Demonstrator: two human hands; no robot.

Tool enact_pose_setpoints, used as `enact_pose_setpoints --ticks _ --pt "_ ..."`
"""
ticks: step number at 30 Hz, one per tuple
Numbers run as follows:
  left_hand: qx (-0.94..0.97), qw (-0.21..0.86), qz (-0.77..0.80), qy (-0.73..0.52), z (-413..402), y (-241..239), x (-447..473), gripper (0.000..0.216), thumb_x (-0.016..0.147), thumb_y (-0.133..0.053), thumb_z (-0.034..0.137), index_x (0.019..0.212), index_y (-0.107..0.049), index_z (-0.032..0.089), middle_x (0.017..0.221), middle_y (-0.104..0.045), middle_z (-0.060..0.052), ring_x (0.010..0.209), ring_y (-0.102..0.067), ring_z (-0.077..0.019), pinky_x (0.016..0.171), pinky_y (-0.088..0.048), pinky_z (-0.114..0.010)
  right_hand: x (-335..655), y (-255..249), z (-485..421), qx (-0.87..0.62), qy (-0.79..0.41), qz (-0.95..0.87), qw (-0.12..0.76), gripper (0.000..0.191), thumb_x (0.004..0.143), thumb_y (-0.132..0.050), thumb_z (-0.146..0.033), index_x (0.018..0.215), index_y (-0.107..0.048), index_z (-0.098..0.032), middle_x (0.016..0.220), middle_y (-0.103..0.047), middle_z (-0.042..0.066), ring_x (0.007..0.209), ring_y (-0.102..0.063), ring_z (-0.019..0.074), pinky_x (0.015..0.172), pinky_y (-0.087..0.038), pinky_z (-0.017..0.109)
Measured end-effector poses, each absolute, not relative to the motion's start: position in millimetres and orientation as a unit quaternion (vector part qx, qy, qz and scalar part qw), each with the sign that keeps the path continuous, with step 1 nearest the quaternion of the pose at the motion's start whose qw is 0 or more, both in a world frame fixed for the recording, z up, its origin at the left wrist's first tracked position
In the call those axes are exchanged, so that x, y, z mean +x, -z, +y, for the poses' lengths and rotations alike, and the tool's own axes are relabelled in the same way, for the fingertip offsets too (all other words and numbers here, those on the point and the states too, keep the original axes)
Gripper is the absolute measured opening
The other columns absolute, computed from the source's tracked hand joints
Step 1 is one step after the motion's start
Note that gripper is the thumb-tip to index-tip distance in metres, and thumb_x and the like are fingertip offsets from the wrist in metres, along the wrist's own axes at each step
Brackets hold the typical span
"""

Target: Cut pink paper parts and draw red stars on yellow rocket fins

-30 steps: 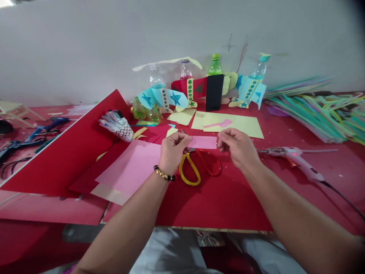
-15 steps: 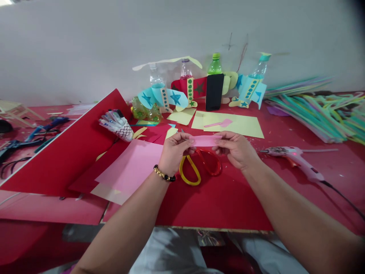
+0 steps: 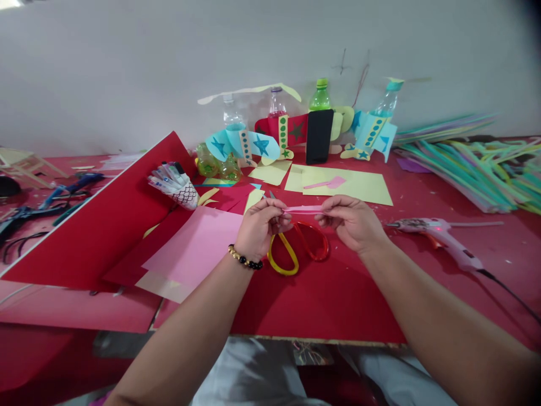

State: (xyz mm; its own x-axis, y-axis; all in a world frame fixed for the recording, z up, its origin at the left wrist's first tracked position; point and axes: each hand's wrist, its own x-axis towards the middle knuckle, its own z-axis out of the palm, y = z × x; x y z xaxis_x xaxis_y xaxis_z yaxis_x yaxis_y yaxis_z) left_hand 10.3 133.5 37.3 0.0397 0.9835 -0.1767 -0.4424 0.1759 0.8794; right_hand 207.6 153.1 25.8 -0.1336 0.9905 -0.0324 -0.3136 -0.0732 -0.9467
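A narrow strip of pink paper [image 3: 303, 210] is stretched level between my two hands. My left hand [image 3: 262, 224], with a beaded bracelet at the wrist, pinches its left end between thumb and fingers. At the other end my right hand [image 3: 349, 221] holds it the same way. Scissors [image 3: 283, 267] with one yellow and one red handle loop lie on the red table just below the strip, their blades partly hidden behind my left hand. Left of that hand rests a larger sheet of pink paper [image 3: 194, 245].
Decorated bottles [image 3: 276, 110] and a black phone [image 3: 319, 135] stand at the back. A glue gun [image 3: 443, 237] with a cord lies right, below bundled coloured straws [image 3: 460, 169]. A pen holder [image 3: 183, 194] stands left by a slanted red board [image 3: 105, 225]. Yellow paper [image 3: 367, 186] lies beyond my hands.
The pink paper strip has tipped and now looks thinner, seen closer to edge-on. My hands have rotated slightly with it and keep their hold on both ends.
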Motion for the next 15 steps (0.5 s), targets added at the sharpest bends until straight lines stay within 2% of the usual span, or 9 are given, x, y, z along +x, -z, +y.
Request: enact_pose_setpoints --ticks 4,8,12,15 --pt "0.331 0.637 0.421 -0.555 135.9 -33.0 10.0 0.009 0.058 -0.062 0.015 0.067 -0.062 0.015 0.06 -0.062 0.0 0.052 -0.054 -0.0086 0.057 -0.055 -0.025 206.6 -25.4 151.9 -0.375 -0.597 -0.469 0.532 0.011 0.064 -0.065 -0.01 0.064 -0.071 -0.019 0.059 -0.068 0.0 0.054 -0.062 0.0118 0.058 -0.049 0.026" --pt "0.341 0.63 0.421 -0.557 135.8 -32.2 11.6 0.009 0.06 -0.066 0.018 0.067 -0.062 0.014 0.058 -0.059 0.002 0.051 -0.053 -0.0084 0.061 -0.058 -0.03 205.9 -24.7 152.4 -0.383 -0.584 -0.473 0.537 0.012 0.062 -0.063 -0.009 0.062 -0.071 -0.018 0.056 -0.067 0.0 0.052 -0.061 0.0116 0.055 -0.048 0.024" --pt "0.356 0.621 0.427 -0.553 134.4 -34.8 12.9 0.026 0.058 -0.08 0.021 0.067 -0.057 0.015 0.057 -0.057 0.004 0.052 -0.053 -0.008 0.058 -0.056 -0.026 207.6 -22.8 153.4 -0.372 -0.567 -0.496 0.541 0.014 0.064 -0.061 -0.009 0.063 -0.072 -0.018 0.057 -0.067 0.0 0.052 -0.061 0.0109 0.055 -0.048 0.023" --pt "0.366 0.611 0.445 -0.544 134.5 -36.2 11.8 0.033 0.057 -0.084 0.022 0.074 -0.057 0.016 0.058 -0.058 0.005 0.052 -0.055 -0.008 0.057 -0.055 -0.025 208.4 -21.8 153.8 -0.366 -0.555 -0.51 0.545 0.016 0.065 -0.061 -0.008 0.063 -0.072 -0.019 0.058 -0.067 -0.001 0.053 -0.061 0.0106 0.057 -0.049 0.024"
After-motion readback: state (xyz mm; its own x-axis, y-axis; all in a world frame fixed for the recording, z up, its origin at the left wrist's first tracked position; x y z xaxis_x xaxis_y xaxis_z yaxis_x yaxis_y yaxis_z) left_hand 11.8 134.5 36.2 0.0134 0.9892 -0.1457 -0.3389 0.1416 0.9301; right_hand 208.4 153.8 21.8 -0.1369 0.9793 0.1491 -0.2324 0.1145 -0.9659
